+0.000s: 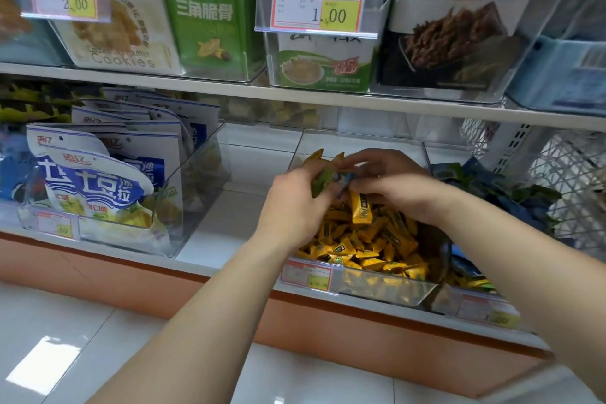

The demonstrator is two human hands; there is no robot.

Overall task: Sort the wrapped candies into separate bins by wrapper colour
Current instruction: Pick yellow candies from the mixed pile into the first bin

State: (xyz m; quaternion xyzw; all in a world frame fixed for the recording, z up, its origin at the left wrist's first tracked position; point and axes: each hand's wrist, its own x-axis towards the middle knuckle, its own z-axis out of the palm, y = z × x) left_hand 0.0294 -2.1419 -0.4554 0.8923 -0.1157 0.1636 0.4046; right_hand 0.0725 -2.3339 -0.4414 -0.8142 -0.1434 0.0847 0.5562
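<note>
Shop shelf (229,233), clear bin (387,289) of yellow candies (360,239). Left hand (295,203) pinching green candy (319,180); right hand (390,180) fingers curled, grip unclear.

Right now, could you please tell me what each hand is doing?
Left hand: closed on green candies.
Right hand: fingers curled over the yellow candies; whether it holds any cannot be told.

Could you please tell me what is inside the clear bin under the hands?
The clear bin holds a heap of yellow candies. The left hand and right hand cover its middle, hiding whatever lies beneath.
</note>
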